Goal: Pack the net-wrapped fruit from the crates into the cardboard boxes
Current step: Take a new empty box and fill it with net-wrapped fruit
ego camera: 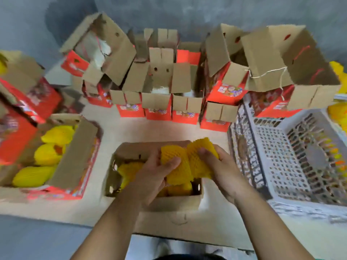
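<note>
An open cardboard box (174, 203) stands right in front of me with several yellow net-wrapped fruits (129, 168) inside. Over it, my left hand (150, 177) grips one net-wrapped fruit (175, 164). My right hand (219, 171) grips a second net-wrapped fruit (201, 156) beside the first, and the two fruits touch. A white plastic crate (293, 156) sits to the right, its floor mostly bare.
A red-sided box (75, 156) on the left holds several yellow wrapped fruits (48, 154). Many open red and brown cardboard boxes (157, 87) are stacked along the back against a grey wall. More yellow fruit (338, 109) shows at the far right edge.
</note>
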A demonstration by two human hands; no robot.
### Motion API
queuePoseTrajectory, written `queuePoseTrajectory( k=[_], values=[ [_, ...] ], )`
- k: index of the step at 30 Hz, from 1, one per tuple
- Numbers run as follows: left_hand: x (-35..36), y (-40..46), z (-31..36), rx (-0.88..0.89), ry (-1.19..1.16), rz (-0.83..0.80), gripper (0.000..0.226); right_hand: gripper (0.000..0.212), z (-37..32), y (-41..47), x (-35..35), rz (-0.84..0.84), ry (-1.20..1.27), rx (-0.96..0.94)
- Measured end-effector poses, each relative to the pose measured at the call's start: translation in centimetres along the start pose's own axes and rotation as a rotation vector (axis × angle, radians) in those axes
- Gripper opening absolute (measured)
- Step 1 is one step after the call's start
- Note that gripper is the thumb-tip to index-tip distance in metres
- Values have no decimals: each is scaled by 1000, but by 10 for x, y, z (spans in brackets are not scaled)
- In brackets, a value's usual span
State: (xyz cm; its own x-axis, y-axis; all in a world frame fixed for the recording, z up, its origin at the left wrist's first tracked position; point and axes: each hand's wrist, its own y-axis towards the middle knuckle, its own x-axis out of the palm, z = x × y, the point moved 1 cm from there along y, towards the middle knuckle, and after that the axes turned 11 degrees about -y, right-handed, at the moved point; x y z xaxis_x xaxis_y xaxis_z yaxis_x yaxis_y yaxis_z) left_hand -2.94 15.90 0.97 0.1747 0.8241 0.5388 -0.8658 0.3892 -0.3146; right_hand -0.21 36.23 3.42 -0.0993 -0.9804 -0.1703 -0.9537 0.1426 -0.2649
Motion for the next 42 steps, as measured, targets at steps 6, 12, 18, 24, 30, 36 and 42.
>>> queuePoseTrajectory(
  k=[6,12,18,24,30,36,42],
  values=[
    [-68,-21,35,-131,236,289,76,63,9,14,80,5,-43,138],
    [-91,-18,34,-269,717,324,49,44,31,11,89,180,-160,136],
    [-86,-8,22,-153,1244,250,67,45,33,11,93,228,-361,12],
    [-91,1,1,-192,1396,204,66,53,39,8,92,138,-658,-17],
    [-93,13,6,-218,1296,193,68,79,42,11,102,-133,-827,81],
    [-106,2,65,-99,832,348,80,40,41,12,91,264,-365,27],
    [-92,-6,59,-107,1303,256,57,33,41,13,87,322,-213,23]
  ],
)
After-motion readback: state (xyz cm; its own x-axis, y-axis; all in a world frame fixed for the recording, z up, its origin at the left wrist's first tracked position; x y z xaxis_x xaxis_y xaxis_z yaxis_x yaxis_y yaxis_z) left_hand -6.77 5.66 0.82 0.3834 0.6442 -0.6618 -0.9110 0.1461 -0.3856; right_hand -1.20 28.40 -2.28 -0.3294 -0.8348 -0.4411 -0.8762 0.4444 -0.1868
